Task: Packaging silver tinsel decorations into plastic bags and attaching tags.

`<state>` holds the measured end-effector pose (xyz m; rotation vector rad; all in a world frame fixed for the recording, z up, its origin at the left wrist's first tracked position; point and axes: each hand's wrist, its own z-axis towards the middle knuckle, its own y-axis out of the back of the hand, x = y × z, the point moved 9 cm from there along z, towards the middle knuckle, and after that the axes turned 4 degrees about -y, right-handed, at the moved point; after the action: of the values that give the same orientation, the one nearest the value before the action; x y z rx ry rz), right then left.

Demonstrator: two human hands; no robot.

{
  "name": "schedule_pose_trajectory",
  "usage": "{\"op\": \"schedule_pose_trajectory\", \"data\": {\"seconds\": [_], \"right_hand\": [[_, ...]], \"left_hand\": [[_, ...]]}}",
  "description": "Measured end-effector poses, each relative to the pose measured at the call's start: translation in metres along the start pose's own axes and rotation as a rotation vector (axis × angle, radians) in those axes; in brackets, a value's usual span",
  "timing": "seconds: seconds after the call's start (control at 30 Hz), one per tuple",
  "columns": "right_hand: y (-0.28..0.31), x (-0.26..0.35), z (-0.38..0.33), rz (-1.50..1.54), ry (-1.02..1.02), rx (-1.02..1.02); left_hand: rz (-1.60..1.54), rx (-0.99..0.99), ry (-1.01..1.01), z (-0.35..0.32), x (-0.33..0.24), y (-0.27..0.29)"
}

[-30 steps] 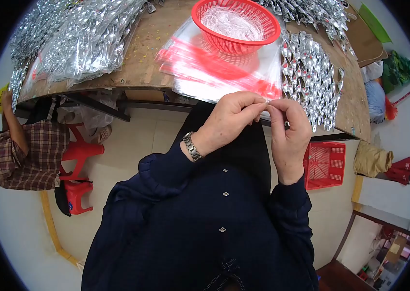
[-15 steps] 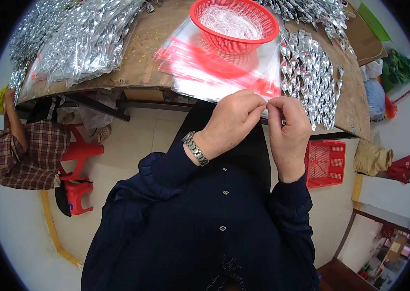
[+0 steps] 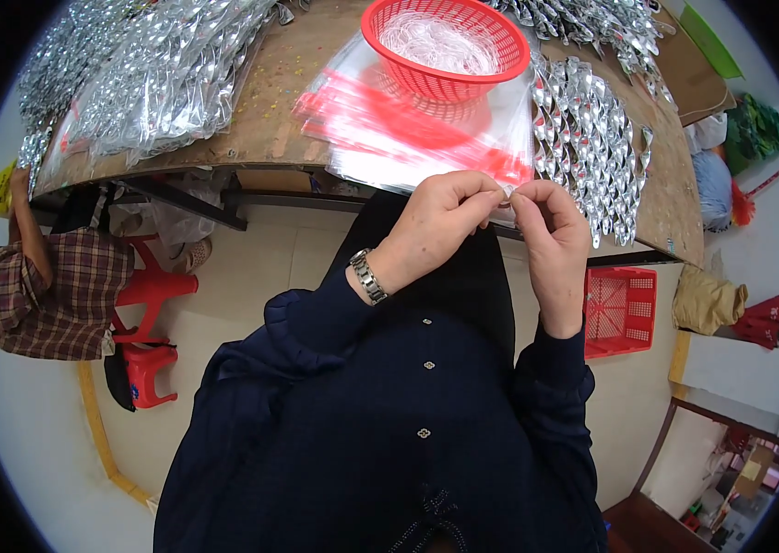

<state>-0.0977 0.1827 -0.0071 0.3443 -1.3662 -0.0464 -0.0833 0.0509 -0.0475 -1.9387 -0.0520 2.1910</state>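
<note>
My left hand and my right hand meet fingertip to fingertip just over the table's front edge. Each is closed in a pinch, thumb against index finger; what lies between the tips is too small to make out. Right behind them lies a stack of clear plastic bags with red printed bands. On that stack stands a red plastic basket holding a coil of thin, clear whitish strings. Beside my right hand, rows of shiny silver twisted strips hang over the edge.
Bagged silver twists pile up on the left of the wooden table. A red crate sits on the floor at right. At far left another person in a checked shirt is near red stools.
My hands stay together at the same spot. The right hand's fingers have opened out a little and its wrist has turned slightly; the left has shifted a touch.
</note>
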Motion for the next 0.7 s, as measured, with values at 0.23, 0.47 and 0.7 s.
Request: {"op": "schedule_pose_trajectory", "data": {"seconds": [0.23, 0.47, 0.7], "right_hand": [[-0.007, -0.017, 0.003, 0.459, -0.18, 0.088], [-0.001, -0.014, 0.004, 0.838, -0.297, 0.101], [0.036, -0.001, 0.016, 0.886, -0.125, 0.127]], "left_hand": [[-0.065, 0.026, 0.026, -0.001, 0.001, -0.001], [-0.01, 0.043, 0.002, -0.003, 0.0, -0.001], [0.074, 0.075, -0.072, -0.005, -0.005, 0.004]]}}
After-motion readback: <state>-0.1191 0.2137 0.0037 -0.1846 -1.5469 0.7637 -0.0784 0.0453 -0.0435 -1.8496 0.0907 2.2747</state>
